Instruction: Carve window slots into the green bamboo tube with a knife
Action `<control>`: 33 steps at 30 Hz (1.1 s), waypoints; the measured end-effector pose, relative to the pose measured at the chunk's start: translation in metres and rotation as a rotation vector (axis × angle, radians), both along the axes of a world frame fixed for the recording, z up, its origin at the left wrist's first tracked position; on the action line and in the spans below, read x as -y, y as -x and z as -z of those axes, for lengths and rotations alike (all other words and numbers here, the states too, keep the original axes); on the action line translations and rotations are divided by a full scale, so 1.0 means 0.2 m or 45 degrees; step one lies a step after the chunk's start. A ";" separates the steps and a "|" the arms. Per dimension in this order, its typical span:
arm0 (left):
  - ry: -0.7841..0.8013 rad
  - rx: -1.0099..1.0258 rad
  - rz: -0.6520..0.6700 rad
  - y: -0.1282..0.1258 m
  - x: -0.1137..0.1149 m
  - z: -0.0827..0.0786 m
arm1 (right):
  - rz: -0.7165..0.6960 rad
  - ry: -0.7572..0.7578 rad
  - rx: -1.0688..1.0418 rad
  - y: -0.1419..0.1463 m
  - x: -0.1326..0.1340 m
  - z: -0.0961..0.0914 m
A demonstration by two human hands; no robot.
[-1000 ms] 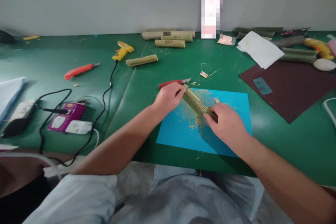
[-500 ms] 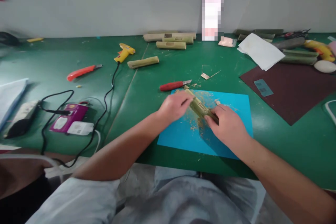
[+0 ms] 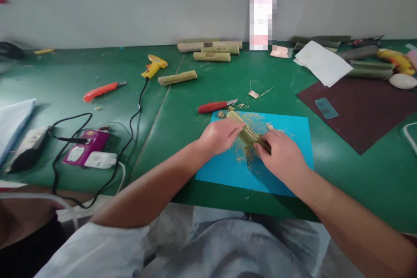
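A bamboo tube piece [image 3: 250, 131] with a slot cut in its upper side slants over a blue sheet [image 3: 218, 171] strewn with shavings. My right hand [image 3: 282, 150] is wrapped round the tube's near end, thumb on the near side. Closed in a pinch, my left hand [image 3: 220, 135] lies against the tube's left side around its middle; whatever its fingers hold is hidden. Just beyond the sheet's far edge rests a red-handled carving knife [image 3: 215, 106], its blade pointing right, with small bamboo bits beside it.
A yellow glue gun [image 3: 154, 66], an orange cutter [image 3: 103, 91] and a purple power adapter [image 3: 87, 147] with black cords lie left. More bamboo tubes [image 3: 211, 56] sit at the back, near a propped phone [image 3: 261, 19]. White papers [image 3: 322, 63] overlap dark red sandpaper-like sheet [image 3: 361, 117] right.
My left hand has slid slightly right and nearer along the tube, baring more of its far end. My right hand keeps its hold in the same place.
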State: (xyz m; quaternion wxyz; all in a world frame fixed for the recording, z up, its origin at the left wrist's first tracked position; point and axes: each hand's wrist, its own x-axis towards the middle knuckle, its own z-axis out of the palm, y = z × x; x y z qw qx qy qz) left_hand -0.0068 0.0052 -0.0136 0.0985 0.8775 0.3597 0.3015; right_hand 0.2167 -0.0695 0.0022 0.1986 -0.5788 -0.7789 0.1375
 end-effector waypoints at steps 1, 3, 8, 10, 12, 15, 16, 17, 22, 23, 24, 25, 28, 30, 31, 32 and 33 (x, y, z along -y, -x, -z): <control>-0.008 0.015 -0.050 0.00 0.00 0.00 | 0.002 -0.001 -0.003 0.00 0.00 0.00; -0.015 0.050 -0.122 0.00 0.00 -0.01 | 0.008 0.000 -0.003 0.00 0.00 0.00; 0.032 0.016 0.038 -0.02 0.03 -0.01 | 0.007 0.007 0.005 0.00 0.00 0.00; 0.008 0.072 -0.063 -0.02 0.02 -0.01 | 0.017 0.020 0.010 0.00 0.00 -0.01; 0.022 0.111 -0.059 -0.02 0.02 -0.01 | 0.021 0.025 0.020 0.01 0.00 -0.01; 0.083 0.108 0.074 -0.01 0.01 -0.01 | 0.012 0.021 0.020 0.01 0.00 -0.01; 0.084 0.120 0.037 0.00 0.01 -0.01 | 0.012 0.017 0.019 0.01 0.00 -0.01; 0.070 0.138 -0.038 0.00 0.01 -0.02 | 0.012 0.013 0.019 0.01 0.00 -0.01; 0.063 0.090 0.003 0.00 0.01 -0.01 | 0.003 0.013 0.030 0.00 0.01 -0.01; 0.068 0.082 0.023 0.00 0.01 -0.01 | 0.003 0.022 0.030 0.00 0.01 -0.01; 0.066 0.092 -0.004 0.00 0.01 -0.01 | 0.006 0.029 0.030 0.00 0.01 -0.01; 0.053 0.119 -0.065 0.00 0.01 0.00 | 0.011 0.032 0.030 0.00 0.01 -0.02; 0.045 0.153 -0.122 0.00 0.00 -0.01 | 0.011 0.027 0.035 0.00 0.01 -0.02; 0.085 0.103 0.011 0.00 0.01 -0.01 | 0.004 0.023 0.041 0.00 0.01 -0.02; 0.097 0.092 0.042 0.00 0.01 -0.01 | 0.002 0.025 0.042 0.00 0.01 -0.02; 0.094 0.098 0.023 0.01 0.01 -0.02 | 0.002 0.027 0.039 0.00 0.00 -0.02; 0.073 0.115 -0.037 0.01 0.01 -0.02 | 0.004 0.028 0.034 0.00 0.00 -0.02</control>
